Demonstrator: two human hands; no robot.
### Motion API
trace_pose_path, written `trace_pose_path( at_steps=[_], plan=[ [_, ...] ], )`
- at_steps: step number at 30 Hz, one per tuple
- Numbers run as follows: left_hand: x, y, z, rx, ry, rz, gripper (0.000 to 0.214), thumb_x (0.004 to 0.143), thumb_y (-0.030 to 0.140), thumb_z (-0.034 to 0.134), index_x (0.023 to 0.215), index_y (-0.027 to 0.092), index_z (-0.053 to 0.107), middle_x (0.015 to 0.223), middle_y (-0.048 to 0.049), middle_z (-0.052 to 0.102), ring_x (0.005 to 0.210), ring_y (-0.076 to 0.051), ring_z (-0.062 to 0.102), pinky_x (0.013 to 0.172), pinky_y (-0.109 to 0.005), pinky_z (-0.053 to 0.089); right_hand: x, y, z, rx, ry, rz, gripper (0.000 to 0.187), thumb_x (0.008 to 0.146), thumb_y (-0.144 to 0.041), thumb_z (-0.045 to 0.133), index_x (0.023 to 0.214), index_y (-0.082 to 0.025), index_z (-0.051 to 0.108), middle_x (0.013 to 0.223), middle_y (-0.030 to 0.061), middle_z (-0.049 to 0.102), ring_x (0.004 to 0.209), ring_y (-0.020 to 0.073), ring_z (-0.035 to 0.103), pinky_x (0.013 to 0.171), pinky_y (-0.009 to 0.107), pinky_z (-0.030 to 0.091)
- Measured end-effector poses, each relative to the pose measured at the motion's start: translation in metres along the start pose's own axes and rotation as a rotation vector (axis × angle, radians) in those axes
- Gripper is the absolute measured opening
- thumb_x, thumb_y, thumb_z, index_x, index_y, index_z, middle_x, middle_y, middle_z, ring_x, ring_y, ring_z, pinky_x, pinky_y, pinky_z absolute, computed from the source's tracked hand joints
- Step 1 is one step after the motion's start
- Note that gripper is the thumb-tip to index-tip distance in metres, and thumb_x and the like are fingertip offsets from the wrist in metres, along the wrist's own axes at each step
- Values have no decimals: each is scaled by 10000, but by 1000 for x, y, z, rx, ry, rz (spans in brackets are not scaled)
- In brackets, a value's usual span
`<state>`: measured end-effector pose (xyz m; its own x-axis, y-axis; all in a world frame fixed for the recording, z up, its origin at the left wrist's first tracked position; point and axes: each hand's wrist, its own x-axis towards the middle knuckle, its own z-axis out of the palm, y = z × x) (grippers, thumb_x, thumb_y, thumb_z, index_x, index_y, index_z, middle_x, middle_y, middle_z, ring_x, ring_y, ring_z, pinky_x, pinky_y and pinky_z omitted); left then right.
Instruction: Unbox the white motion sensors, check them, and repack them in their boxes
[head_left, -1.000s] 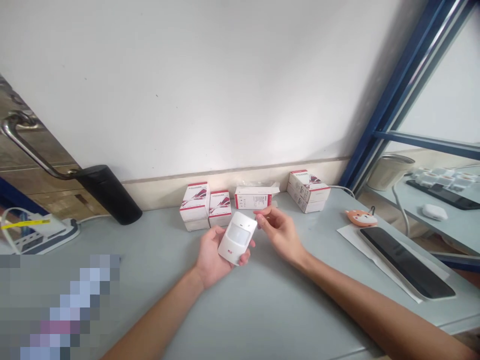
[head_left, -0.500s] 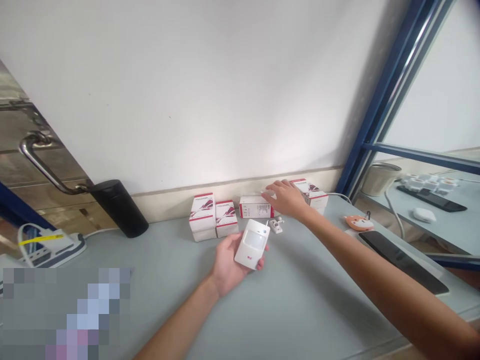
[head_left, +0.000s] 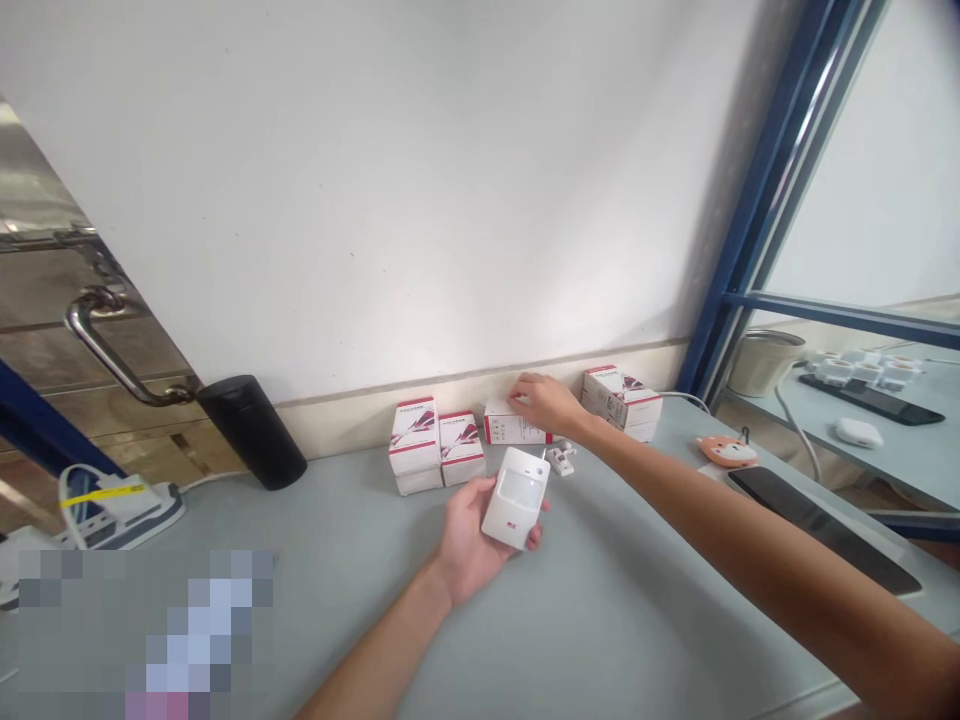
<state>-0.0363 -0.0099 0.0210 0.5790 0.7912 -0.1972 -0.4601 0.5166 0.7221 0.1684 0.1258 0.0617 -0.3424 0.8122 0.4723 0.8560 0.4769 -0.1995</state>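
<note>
White PIR motion sensor [head_left: 516, 510] is resting lens-up on the palm of the left hand [head_left: 466, 548], just above the grey tabletop [head_left: 622, 620] and in front of the row of cartons. That hand is cupping it loosely, with the fingers curling round its lower edge and not a tight clasp anywhere. Held this way, the sensor is sitting steady with nothing pressing on its lens, which looks like the sound way to carry it.

The right hand [head_left: 546, 403] is stretching forward, its fingertips [head_left: 519, 392] lying on top of a white-and-red carton [head_left: 504, 428] that is sitting on its long side; I cannot tell whether they are gripping it or only touching it. A light touch seems wise, because the carton is standing close to its neighbours. A small white plastic bracket [head_left: 561, 458] is lying just below that hand.

To the left, two upright cartons [head_left: 414, 445] are standing side by side, and another carton [head_left: 621, 398] is standing to the right. Farther left, a black tumbler [head_left: 253, 432] is standing against the wall, while a black smartphone [head_left: 821, 530] is lying to the right.
</note>
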Motion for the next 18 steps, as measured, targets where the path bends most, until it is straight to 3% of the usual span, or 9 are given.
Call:
trace_pose_path(
  at_steps=[5, 8, 11, 14, 18],
  plan=[
    [0, -1, -1, -3, -12, -10, 422, 916, 389, 564, 1196, 90, 667, 1028, -212, 746, 688, -264, 673, 726, -390, 475, 4, 5, -2, 46, 13, 33, 294, 1064, -414, 514, 1182, -242, 721, 1202, 84, 736, 1053, 244, 691, 905, 351, 484],
    [0, -1, 0, -5, -8, -11, 423, 926, 388, 552, 1208, 91, 659, 1026, -211, 746, 693, -260, 669, 734, -388, 473, 5, 9, 4, 71, -45, 54, 217, 1015, -375, 595, 1102, -243, 744, 1082, 63, 761, 953, 239, 709, 851, 342, 493],
    [0, 0, 1, 6, -9, -11, 424, 937, 381, 535, 1215, 85, 656, 1019, -212, 746, 697, -260, 669, 735, -385, 470, 5, 11, 4, 90, -16, 43, 206, 1031, -318, 550, 1021, -244, 743, 1119, 60, 749, 986, 222, 705, 846, 319, 495],
    [1, -1, -1, 8, -9, -16, 421, 938, 385, 531, 1211, 89, 654, 1018, -215, 746, 694, -266, 674, 732, -389, 469, -1, 8, -12, 188, 161, 76, 223, 1057, -345, 498, 1095, -253, 698, 1210, 70, 724, 1008, 219, 694, 833, 325, 504],
    [2, -2, -4, -11, -13, -10, 443, 928, 399, 553, 1225, 89, 663, 1050, -218, 743, 712, -274, 684, 737, -398, 478, -24, -1, -44, 519, 514, 207, 230, 1050, -475, 514, 1102, -271, 608, 996, 29, 737, 724, 164, 645, 639, 282, 477]
  ],
)
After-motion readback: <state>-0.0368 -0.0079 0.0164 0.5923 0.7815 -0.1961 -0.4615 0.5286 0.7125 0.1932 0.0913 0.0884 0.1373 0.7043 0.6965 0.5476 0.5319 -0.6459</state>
